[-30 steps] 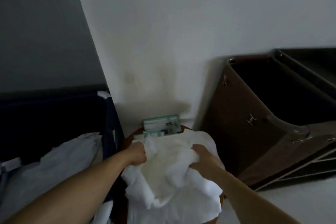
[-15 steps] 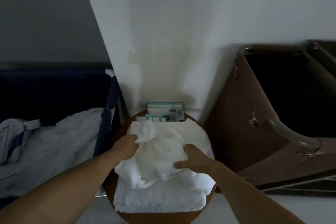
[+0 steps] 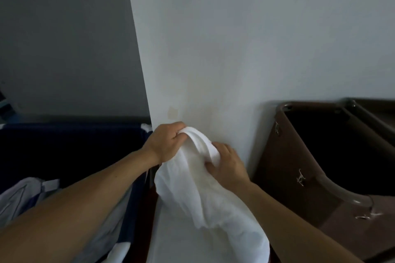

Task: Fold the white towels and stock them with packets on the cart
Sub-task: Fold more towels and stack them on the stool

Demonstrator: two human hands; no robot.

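I see a white towel (image 3: 192, 190) held up in front of the pale wall (image 3: 235, 49). The left hand (image 3: 165, 143) grips its top edge, with the fingers curled tight over it. The right hand (image 3: 229, 166) grips the same edge just beside it, with its fingers bent round a thick rolled fold. The towel looks soft, and a little cream in the middle. It hangs down in loose folds between the two arms, and its low end bunches up. Under it lies more white cloth (image 3: 168, 239), flat and smooth. A brown cart bag (image 3: 275, 168) stands to the right, open and dark inside. On the left is a dark blue bin (image 3: 74, 145) with pale sheets (image 3: 19, 196) in it.
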